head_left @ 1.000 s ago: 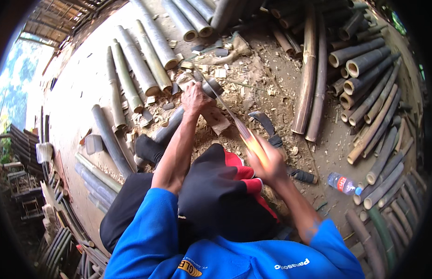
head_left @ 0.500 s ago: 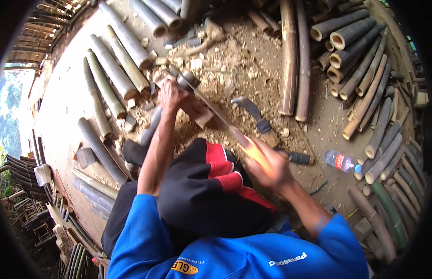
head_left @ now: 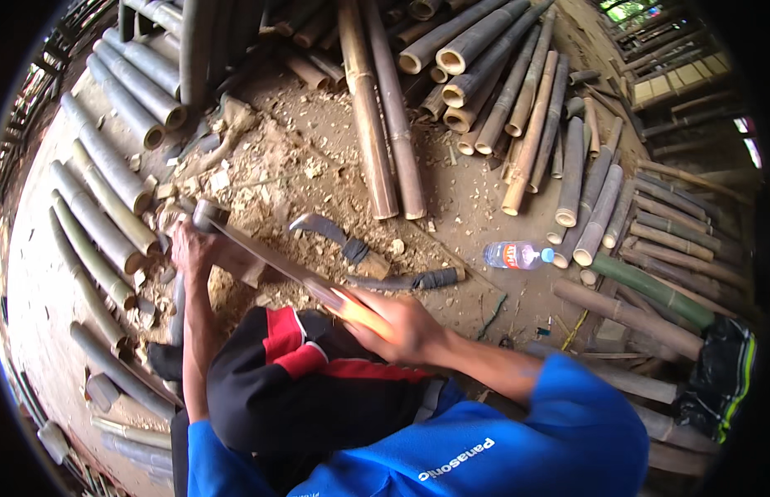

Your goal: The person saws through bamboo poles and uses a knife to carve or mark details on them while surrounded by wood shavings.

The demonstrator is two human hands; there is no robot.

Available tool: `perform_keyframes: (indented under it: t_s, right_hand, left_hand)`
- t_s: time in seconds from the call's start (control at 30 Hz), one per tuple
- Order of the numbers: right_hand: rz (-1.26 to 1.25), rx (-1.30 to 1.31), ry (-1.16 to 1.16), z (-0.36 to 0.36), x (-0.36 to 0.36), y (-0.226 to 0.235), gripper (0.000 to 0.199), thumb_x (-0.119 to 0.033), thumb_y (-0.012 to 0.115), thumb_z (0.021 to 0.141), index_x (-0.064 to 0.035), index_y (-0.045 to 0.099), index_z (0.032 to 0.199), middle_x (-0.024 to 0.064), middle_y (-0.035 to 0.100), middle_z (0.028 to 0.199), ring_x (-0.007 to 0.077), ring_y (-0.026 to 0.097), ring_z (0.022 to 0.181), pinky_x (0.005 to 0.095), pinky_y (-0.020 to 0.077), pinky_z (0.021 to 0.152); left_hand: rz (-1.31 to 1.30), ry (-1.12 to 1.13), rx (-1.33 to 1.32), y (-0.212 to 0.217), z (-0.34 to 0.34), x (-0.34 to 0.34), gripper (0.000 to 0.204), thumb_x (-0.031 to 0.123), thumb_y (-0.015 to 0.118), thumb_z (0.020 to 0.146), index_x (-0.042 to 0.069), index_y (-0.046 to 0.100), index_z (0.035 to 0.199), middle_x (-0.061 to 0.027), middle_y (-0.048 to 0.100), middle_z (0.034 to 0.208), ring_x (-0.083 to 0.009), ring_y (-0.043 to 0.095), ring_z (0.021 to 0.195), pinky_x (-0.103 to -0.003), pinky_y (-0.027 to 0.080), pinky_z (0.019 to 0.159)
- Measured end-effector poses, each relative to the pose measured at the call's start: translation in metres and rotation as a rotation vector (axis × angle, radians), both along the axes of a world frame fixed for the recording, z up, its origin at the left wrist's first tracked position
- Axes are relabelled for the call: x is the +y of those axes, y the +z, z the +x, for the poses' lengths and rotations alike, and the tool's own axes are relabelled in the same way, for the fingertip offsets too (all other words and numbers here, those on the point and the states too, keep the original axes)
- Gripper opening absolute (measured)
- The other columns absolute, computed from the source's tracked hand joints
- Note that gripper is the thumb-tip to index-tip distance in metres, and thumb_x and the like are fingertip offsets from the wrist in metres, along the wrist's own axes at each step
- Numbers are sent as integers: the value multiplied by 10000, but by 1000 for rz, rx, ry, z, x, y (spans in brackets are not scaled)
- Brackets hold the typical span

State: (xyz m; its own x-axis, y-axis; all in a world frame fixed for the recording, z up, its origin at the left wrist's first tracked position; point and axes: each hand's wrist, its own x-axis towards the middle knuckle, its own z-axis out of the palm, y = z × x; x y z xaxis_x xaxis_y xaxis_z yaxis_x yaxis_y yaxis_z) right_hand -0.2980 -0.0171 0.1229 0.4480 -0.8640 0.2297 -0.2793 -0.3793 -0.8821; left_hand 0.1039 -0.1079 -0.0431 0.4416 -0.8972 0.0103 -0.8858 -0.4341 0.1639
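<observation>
Right hand [head_left: 406,329]: fingers wrapped around the orange handle of the hand saw [head_left: 295,272]; handle is blurred. Blade runs up-left from my grip, far end across the dark bamboo pole [head_left: 204,212], near the pole's open end. Can't tell how deep the teeth sit. Left hand [head_left: 192,247]: fingers clamped on that same pole just beside the blade, some of them hidden. Pole slants down under my left hand, close by the forearm. Brown wood block [head_left: 240,263] sits below the blade, just right of my left hand.

On the ground right of the saw: curved knife [head_left: 319,225] with black binding, near a second tool [head_left: 439,278] with a black-wrapped grip. Clear plastic bottle [head_left: 518,255] with a blue cap lies on its side further right. Wood chips [head_left: 306,170] scattered all round the work spot.

Bamboo row [head_left: 103,219] on the left, two long brown bamboo poles [head_left: 381,108] ahead, bamboo pile [head_left: 501,74] upper right. Green bamboo [head_left: 650,290] at right, black cloth item [head_left: 718,379] with a yellow-green stripe near its end.
</observation>
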Motion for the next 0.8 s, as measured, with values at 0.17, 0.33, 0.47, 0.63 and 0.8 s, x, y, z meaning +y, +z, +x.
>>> perform_keyframes:
  t_s: [0.17,0.33,0.47,0.63,0.8]
  right_hand:
    - [158,136,4,54,-42,-29,306,-269,646,991,-64,693,1213,195,748,981,376,730,766,458,596,663]
    - [196,196,11,89,-63,-46,436,-357,661,971,34,642,1166,263,725,826,410,727,690,499,582,635]
    - [115,81,35,-25,20,8,543,-233,669,975,-45,563,1473,221,722,1207,356,769,913,434,624,762]
    - [151,43,44,86,-54,-28,370,-342,638,989,-23,676,1172,192,741,821,375,733,692,472,585,628]
    - [171,47,36,90,-59,-47,466,-293,662,967,39,635,1293,209,754,866,392,752,755,488,604,692]
  left_hand:
    - [110,-15,160,21,-61,-21,572,434,763,779,58,675,1201,-217,677,1232,-408,618,1220,-512,501,1027]
    - [78,16,155,17,-58,-22,577,459,757,799,50,682,1198,-203,691,1222,-397,621,1228,-495,496,1036]
    - [89,36,124,31,-35,-11,500,314,707,782,24,675,1188,-245,683,1186,-402,624,1200,-497,501,1012]
    - [-176,-119,29,-5,-15,-4,511,343,713,823,64,656,1248,-183,674,1178,-389,620,1191,-486,503,1011]
    - [154,59,166,7,-37,-14,622,441,767,808,76,659,1301,-184,681,1224,-385,628,1234,-480,507,1019]
